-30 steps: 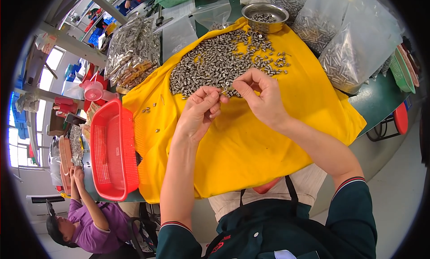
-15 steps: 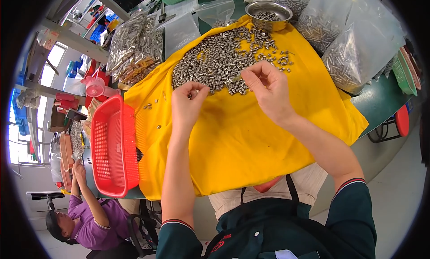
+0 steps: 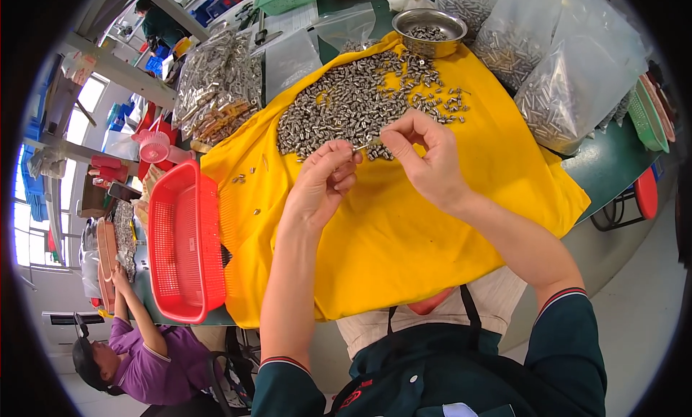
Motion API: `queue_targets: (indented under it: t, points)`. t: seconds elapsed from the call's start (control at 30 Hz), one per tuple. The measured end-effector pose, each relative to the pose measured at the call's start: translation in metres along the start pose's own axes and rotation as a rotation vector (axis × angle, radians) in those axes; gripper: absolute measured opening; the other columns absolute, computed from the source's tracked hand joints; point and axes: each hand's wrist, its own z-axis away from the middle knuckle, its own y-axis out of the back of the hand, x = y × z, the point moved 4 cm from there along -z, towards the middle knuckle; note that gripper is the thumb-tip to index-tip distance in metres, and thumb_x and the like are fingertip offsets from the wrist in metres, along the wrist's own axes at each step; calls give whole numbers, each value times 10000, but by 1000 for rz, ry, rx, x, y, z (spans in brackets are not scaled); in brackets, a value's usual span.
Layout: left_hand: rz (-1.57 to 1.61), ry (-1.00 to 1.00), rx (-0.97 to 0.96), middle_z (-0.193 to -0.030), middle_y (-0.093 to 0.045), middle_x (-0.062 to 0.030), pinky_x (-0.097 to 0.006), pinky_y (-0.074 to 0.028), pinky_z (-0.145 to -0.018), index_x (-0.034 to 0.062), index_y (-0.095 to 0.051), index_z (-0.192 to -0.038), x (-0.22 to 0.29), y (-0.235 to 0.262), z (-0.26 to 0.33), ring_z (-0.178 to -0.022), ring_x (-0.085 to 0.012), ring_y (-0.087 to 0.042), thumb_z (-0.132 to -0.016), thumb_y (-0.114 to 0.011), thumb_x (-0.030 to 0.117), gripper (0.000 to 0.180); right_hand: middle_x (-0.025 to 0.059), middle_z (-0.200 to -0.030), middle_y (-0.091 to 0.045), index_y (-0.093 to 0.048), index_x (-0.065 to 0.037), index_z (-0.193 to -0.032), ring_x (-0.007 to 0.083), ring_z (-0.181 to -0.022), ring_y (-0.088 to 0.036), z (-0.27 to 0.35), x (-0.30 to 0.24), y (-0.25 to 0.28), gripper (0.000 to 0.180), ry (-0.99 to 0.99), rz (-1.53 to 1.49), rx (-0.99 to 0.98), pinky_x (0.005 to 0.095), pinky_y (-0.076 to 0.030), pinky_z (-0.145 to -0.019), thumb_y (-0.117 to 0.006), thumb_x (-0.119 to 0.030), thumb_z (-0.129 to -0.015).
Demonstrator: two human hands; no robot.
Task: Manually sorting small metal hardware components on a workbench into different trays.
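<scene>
A heap of small silver metal cylinders (image 3: pixel 353 103) lies on a yellow cloth (image 3: pixel 404 237) spread over the table. Just at the near edge of the heap, my left hand (image 3: pixel 323 183) and my right hand (image 3: pixel 425 157) meet. Between their fingertips they pinch one small metal part (image 3: pixel 367 144), each hand gripping an end. Both forearms come up from the lower edge over the cloth.
A steel bowl (image 3: pixel 430 22) with parts stands behind the heap. Clear bags of metal parts (image 3: pixel 555 78) lie at the right and another (image 3: pixel 216 82) at the back left. A red plastic basket (image 3: pixel 184 244) sits at the cloth's left. Another person (image 3: pixel 137 352) sits lower left.
My hands parted half a second ago, the left over the cloth and the right at the heap. Now they have come together again on one small part.
</scene>
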Motion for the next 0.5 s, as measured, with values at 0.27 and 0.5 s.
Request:
queue_targets:
  t: [0.27, 0.5]
  points:
    - [-59, -23, -35, -786, -546, -53, -155, -293, -490, 28, -534, -921, 0, 0, -1, -549, -31, -338, -811, -542, 77, 121, -8, -692, -542, -546, -12, -775, 40, -619, -482, -1, 1, -1, 68, -5, 11, -19, 188, -406, -578, -582, -62, -804]
    - [-60, -37, -24, -764, -575, -67, -164, -296, -482, 18, -570, -878, 1, 0, -1, -536, -35, -351, -804, -555, 38, 79, -4, -686, -543, -547, -12, -774, 47, -613, -484, 0, 1, -2, 64, -6, 27, -24, 192, -408, -579, -582, -58, -802]
